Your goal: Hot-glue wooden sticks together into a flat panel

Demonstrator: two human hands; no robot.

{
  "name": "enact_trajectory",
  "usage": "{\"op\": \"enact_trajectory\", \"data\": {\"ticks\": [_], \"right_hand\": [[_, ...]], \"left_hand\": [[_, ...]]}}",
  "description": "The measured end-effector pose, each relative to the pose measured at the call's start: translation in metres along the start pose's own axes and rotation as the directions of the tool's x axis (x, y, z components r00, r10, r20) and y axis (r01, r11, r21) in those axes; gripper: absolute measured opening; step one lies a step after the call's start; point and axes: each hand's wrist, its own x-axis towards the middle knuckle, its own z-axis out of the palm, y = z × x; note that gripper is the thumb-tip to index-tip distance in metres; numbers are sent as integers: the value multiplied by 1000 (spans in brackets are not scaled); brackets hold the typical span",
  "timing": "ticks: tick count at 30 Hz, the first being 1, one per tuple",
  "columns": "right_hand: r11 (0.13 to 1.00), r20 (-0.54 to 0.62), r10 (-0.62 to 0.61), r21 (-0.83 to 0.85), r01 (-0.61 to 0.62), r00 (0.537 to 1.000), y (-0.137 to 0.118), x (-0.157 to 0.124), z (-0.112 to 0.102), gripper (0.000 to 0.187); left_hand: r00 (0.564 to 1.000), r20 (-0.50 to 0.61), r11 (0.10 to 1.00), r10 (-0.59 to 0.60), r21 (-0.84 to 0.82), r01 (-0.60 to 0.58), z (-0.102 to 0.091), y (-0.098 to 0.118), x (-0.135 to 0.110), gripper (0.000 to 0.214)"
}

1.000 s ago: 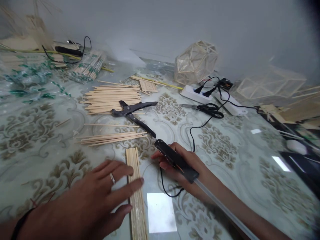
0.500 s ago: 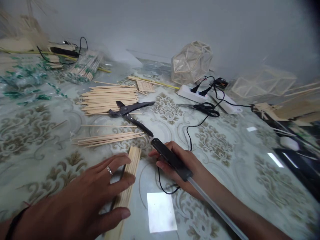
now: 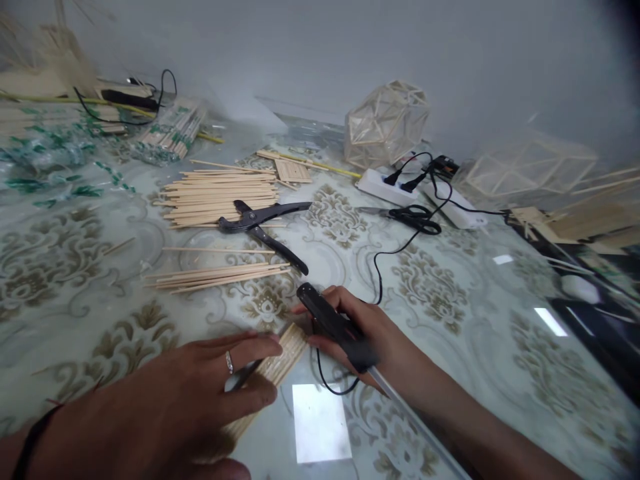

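My left hand point(image 3: 165, 407) lies on a flat panel of glued wooden sticks point(image 3: 280, 357) near the front of the table, fingers pressed flat on it; a ring shows on one finger. The panel now lies slanted, its far end pointing right. My right hand point(image 3: 365, 330) grips a black glue gun point(image 3: 333, 327) with a clear glue stick trailing back along my forearm. The gun's tip sits just beyond the panel's far end. Its black cord point(image 3: 380, 267) runs away to a white power strip point(image 3: 387, 187).
Black cutting pliers point(image 3: 263, 223) lie open behind the gun. Loose stick piles point(image 3: 223, 193) and a smaller bundle point(image 3: 220, 275) lie at the left. Stick-frame polyhedra point(image 3: 387, 123) stand by the wall. Bagged sticks point(image 3: 173, 133) and clutter fill the far left.
The stick panel has swung clockwise under my left hand, from lying lengthwise to slanting toward the right. My right hand and the glue gun drew closer to its far end.
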Motion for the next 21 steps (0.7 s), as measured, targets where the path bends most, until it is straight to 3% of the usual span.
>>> {"op": "enact_trajectory", "data": {"ticks": [8,12,15,17,21], "right_hand": [[1000,93,0,-20,1,996,-7,0,-5,18],[998,96,66,-27,-63,993,-9,0,-8,23],[994,62,96,-61,-92,993,-8,0,-11,21],[991,37,97,-98,-93,995,-8,-1,-14,19],[992,8,48,-117,-46,999,-2,-2,-16,22]], "left_hand": [[1000,-28,996,9,84,-7,-1,0,-2,62],[994,-88,998,-61,27,63,-5,-13,-4,49],[960,-220,984,-176,-61,166,-13,-28,-4,37],[947,-248,978,-205,-98,186,-22,-34,-4,31],[958,-101,962,-269,-77,262,-41,-33,-7,22]]}}
